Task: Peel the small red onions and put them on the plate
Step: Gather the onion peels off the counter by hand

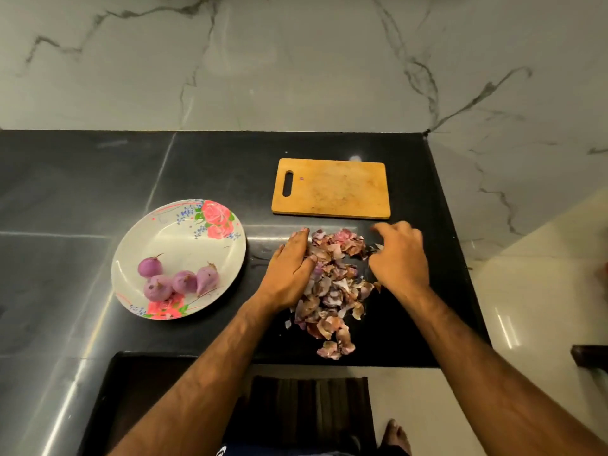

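both hands flank a heap of onion skins (332, 284) on the black counter (98, 179). left hand (291, 268), fingers straight, presses flat against its 9 o'clock side. right hand (399, 258) sits at 3 o'clock, fingers bent; whether it holds any skin cannot be told. four peeled onions (177, 281), smooth and pale purple, huddle on the flowered plate (184, 232) at 9 o'clock. cutting board (332, 189) lies at 12.

Four peeled purple onions (176, 279) cluster on the floral plate's (184, 235) near side.

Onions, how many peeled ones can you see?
4 onions, all on the plate, near side: one at the left, one just below it, two to their right. Peels could hide more.
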